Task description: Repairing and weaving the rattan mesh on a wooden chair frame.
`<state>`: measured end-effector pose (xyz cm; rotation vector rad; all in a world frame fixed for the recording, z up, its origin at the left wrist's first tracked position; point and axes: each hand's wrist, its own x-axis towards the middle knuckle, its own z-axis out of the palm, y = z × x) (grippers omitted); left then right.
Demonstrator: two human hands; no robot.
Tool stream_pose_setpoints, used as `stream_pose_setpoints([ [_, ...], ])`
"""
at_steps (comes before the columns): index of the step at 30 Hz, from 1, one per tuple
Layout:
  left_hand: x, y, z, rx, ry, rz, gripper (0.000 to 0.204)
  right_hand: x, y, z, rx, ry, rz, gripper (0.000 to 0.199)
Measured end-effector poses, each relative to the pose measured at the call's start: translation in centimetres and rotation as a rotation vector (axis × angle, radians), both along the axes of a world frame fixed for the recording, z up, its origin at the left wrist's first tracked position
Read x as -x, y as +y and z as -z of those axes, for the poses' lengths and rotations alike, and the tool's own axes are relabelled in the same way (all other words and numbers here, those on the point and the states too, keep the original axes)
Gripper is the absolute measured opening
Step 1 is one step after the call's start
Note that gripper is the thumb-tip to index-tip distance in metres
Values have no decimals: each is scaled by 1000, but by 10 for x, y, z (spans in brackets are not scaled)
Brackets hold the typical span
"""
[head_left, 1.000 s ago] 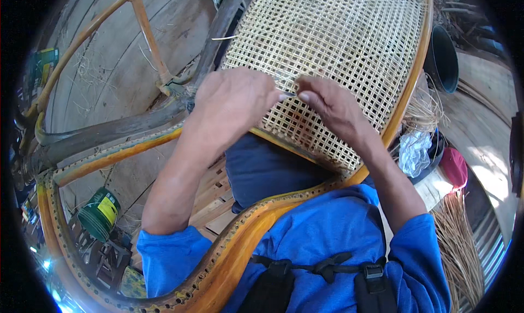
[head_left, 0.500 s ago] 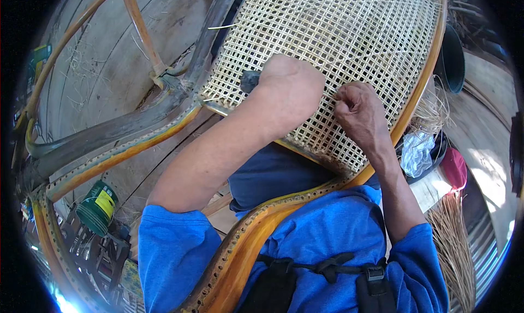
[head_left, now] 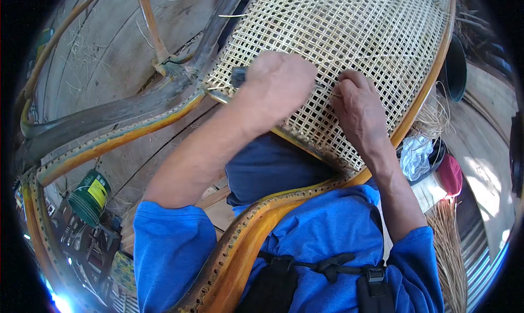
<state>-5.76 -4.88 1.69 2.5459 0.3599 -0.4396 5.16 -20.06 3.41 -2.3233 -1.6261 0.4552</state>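
A woven cane panel (head_left: 349, 34) with an open lattice fills the upper middle, framed by an orange-brown wooden chair frame (head_left: 417, 114). My left hand (head_left: 284, 81) is closed in a fist over the weave. From its left side sticks the blunt dark end of a tool handle (head_left: 238, 76); the rest of the tool is mostly hidden. Just to the right, my right hand (head_left: 357, 108) rests low over the lattice with fingers bent together. Whatever lies between those fingertips is hidden. A loose cane end (head_left: 232, 15) pokes out past the panel's left edge.
A curved wooden rail with drilled holes (head_left: 232, 242) crosses in front of my body. Grey-brown chair parts (head_left: 120, 114) extend left. A green bucket (head_left: 90, 198) stands lower left. At right lie a clear plastic bag (head_left: 416, 156), a dark bucket (head_left: 454, 70) and a fibre bundle (head_left: 448, 242).
My left hand has shifted slightly left with the dark-handled tool. My right hand has turned, its back now showing more. The whole view has shifted a little.
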Motion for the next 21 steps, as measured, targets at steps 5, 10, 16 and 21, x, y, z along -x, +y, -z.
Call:
stream_pose_setpoints([
  [5, 11, 5, -3, 16, -11, -70, 32, -9, 4, 2, 117, 7, -100, 3],
  [10, 32, 16, -7, 54, -60, -163, 33, -14, 13, -8, 331, 4, -49, 7],
  [16, 68, 31, -34, -77, -4, -235, 35, 7, 44, -16, 330, 130, -207, 19],
  [21, 37, 12, -17, 15, -155, -368, 35, -12, 24, -20, 244, 22, -84, 30],
])
